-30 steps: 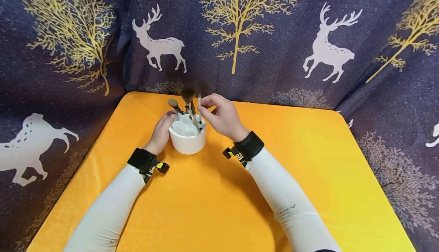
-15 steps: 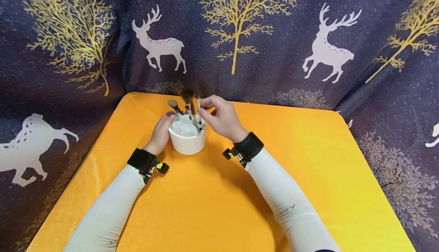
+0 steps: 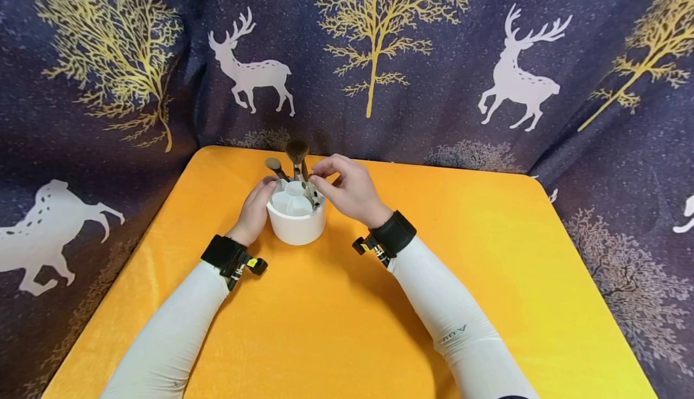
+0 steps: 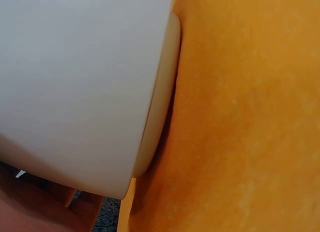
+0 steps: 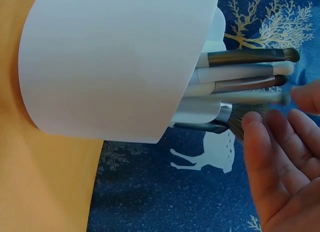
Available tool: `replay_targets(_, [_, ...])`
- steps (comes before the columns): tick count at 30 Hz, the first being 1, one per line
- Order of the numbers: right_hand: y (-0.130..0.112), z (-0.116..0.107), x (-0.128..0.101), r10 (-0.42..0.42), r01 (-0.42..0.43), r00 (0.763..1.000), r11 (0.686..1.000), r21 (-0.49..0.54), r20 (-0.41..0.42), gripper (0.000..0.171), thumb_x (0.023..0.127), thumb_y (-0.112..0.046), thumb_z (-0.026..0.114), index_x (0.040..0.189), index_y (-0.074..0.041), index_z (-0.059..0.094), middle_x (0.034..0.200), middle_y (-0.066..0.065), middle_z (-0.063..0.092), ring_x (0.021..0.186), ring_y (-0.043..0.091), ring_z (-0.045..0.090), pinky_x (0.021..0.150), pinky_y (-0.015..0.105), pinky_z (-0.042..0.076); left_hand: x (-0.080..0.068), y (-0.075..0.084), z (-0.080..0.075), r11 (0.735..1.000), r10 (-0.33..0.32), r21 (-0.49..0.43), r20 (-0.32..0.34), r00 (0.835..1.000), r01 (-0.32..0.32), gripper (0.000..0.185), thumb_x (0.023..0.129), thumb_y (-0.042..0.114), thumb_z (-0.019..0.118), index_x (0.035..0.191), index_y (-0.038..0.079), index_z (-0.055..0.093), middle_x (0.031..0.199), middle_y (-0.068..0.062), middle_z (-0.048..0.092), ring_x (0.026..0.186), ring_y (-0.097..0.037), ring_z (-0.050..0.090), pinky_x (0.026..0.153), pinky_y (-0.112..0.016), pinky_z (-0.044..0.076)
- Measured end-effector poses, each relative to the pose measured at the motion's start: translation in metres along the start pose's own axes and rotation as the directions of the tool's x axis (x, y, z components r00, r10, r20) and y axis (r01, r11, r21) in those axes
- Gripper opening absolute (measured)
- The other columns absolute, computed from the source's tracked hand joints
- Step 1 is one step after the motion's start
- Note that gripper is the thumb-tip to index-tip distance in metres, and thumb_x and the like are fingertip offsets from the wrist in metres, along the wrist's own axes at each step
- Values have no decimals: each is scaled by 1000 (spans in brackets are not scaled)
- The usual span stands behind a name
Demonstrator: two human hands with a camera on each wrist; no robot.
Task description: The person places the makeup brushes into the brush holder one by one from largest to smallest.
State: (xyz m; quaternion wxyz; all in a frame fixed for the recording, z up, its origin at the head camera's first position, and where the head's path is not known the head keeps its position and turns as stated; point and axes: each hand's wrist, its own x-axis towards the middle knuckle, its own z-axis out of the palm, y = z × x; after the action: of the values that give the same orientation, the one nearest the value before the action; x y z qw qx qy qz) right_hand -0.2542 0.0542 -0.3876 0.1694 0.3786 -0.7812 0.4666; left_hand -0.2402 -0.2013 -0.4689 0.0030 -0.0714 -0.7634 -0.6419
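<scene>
A white round holder [image 3: 297,225] with inner compartments stands on the orange table [image 3: 336,326] and holds several makeup brushes. My left hand [image 3: 259,199] grips the holder's left wall; in the left wrist view the holder [image 4: 75,81] fills the frame above that hand [image 4: 30,214]. My right hand [image 3: 321,176] hovers over the holder's right rim and pinches the top of a slim pale brush [image 5: 245,97] that sits low in the holder [image 5: 110,61]. A fluffy brush [image 3: 297,149] and a smaller one [image 3: 273,163] stick up behind.
A dark blue curtain [image 3: 412,55] with deer and gold trees hangs close behind and beside the table. The table's far edge runs just behind the holder. Orange cloth stretches in front and to the right.
The slim brush that stuck up above my right fingers has gone down into the holder, and my right hand has lowered with it. The left hand and the holder stayed put.
</scene>
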Motion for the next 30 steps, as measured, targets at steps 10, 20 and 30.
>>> replay_targets(10, [6, -7, -7, -24, 23, 999, 1000, -20, -31, 13, 104, -6, 78, 116, 0, 77, 110, 11, 78, 95, 22, 72, 70, 40, 60, 1, -1, -2, 1000, -17, 18, -4, 1000, 17, 54, 120, 35, 27, 153, -5, 40, 158, -26, 43, 148, -37, 38, 130, -51, 22])
replay_targets(20, [17, -19, -21, 21, -24, 999, 996, -81, -43, 16, 104, -7, 79, 118, -1, 76, 109, 10, 80, 85, 20, 70, 70, 35, 60, -1, -3, -8, 998, -49, 33, -2, 999, 49, 61, 121, 42, 26, 160, -4, 37, 166, -25, 38, 155, -37, 33, 134, -54, 18])
replay_targets(30, [34, -51, -47, 178, -185, 982, 973, -137, -61, 23, 107, -18, 76, 125, -3, 76, 110, 7, 78, 94, 21, 71, 75, 34, 57, 1, -5, -18, 997, -63, 36, 10, 998, 63, 70, 121, 46, 28, 169, -4, 28, 176, -24, 28, 163, -35, 24, 136, -53, 12])
